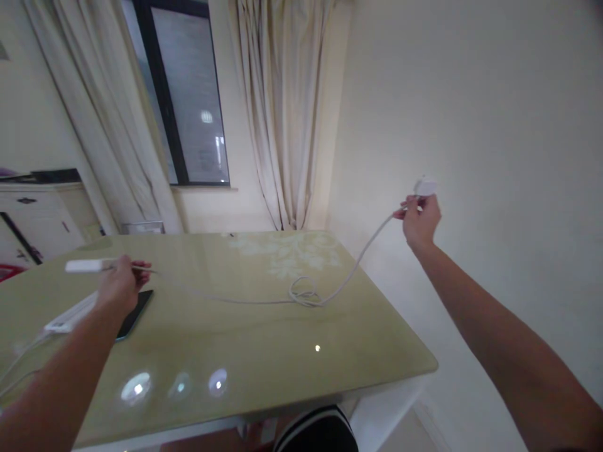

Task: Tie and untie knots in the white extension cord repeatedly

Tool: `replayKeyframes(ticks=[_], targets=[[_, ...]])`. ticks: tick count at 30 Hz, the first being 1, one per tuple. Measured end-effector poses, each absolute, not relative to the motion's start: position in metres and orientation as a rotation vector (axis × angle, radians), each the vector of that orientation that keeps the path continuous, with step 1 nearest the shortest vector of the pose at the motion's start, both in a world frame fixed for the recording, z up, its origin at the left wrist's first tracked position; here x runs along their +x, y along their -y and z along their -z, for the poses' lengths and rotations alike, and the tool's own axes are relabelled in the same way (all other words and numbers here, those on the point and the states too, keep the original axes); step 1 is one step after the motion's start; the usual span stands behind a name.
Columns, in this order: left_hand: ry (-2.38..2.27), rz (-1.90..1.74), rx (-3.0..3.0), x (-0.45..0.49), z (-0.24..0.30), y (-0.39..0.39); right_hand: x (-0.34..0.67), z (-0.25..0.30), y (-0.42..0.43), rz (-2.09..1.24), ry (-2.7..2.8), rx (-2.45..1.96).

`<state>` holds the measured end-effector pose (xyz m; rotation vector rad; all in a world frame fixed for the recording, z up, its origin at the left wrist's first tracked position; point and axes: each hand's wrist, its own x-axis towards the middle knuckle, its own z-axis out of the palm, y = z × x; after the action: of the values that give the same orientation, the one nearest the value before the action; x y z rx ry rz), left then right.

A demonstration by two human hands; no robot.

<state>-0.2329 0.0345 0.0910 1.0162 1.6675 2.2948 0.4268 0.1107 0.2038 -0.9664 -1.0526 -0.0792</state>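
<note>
At the far left a white strip [68, 316] lies on the worktop [264, 358] under the left forearm, with thin leads trailing off the near edge. The left hand [120, 282] hovers just above the worktop, fingers pinched shut on one end of a white cable [226, 299]. A white block [85, 265] sticks out to the left of the grip; I cannot tell whether it belongs to the cable's end. A dark phone [137, 312] lies flat just beside that hand, partly hidden by it. From the pinch the cable runs right, low over the glossy top, to a small tangled loop [305, 292] resting on the worktop near its right edge, then climbs off the surface through the air. The right hand [421, 223], raised past the worktop's edge in front of a bare wall, is closed round the cable's other end, with a white plug [426, 186] showing above the fingers. By the look of it, the step in hand is drawing the cable out full length between the two hands: the left stretch is nearly straight, the right one hangs in a mild curve, and the loop is the one snag. The next move calls for slack rather than more pull, since tension would likely tighten the loop, and for one hand to come in and work it open.
</note>
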Motion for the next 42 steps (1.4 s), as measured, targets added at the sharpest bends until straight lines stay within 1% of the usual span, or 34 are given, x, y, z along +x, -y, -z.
replayKeyframes(ticks=[1,2,5,8,11,14,16,18,20,26,29,33,35,38,42], targets=[[-1.576,-2.165,0.858,-0.222,-0.103,-0.042,0.410,-0.215,-0.117,0.103,1.117,-0.906],[-1.437,-2.161,0.761,-0.211,-0.115,-0.048,0.394,-0.225,-0.122,0.134,1.152,-0.831],[-1.033,-2.391,0.762,-0.180,-0.150,-0.061,0.352,-0.249,-0.130,0.177,1.185,-0.575],[-0.797,-2.553,0.861,-0.159,-0.161,-0.069,0.322,-0.244,-0.128,0.095,1.231,-0.412],[-0.840,-2.550,0.982,-0.143,-0.145,-0.073,0.296,-0.203,-0.121,-0.098,1.298,-0.453],[-1.028,-2.435,1.090,-0.119,-0.117,-0.073,0.267,-0.146,-0.112,-0.304,1.305,-0.628],[-1.008,-2.355,1.099,-0.096,-0.099,-0.072,0.245,-0.113,-0.105,-0.385,1.334,-0.737],[-0.833,-2.183,1.070,-0.069,-0.084,-0.069,0.222,-0.085,-0.097,-0.411,1.408,-0.807],[-0.753,-1.992,1.065,-0.042,-0.068,-0.065,0.199,-0.062,-0.088,-0.466,1.480,-0.817],[-0.886,-1.716,1.103,0.011,-0.021,-0.055,0.162,-0.001,-0.063,-0.677,1.603,-0.848],[-0.924,-1.662,1.114,0.015,-0.009,-0.049,0.165,0.013,-0.058,-0.686,1.708,-0.917],[-1.136,-1.660,1.221,0.015,0.000,-0.040,0.169,0.013,-0.063,-0.553,1.725,-1.123],[-1.224,-1.666,1.345,0.016,0.006,-0.036,0.168,0.012,-0.066,-0.544,1.709,-1.209],[-1.244,-1.653,1.489,0.020,0.016,-0.032,0.165,0.016,-0.067,-0.632,1.732,-1.230],[-1.230,-1.548,1.601,0.023,0.023,-0.030,0.161,0.023,-0.063,-0.771,1.775,-1.114]])
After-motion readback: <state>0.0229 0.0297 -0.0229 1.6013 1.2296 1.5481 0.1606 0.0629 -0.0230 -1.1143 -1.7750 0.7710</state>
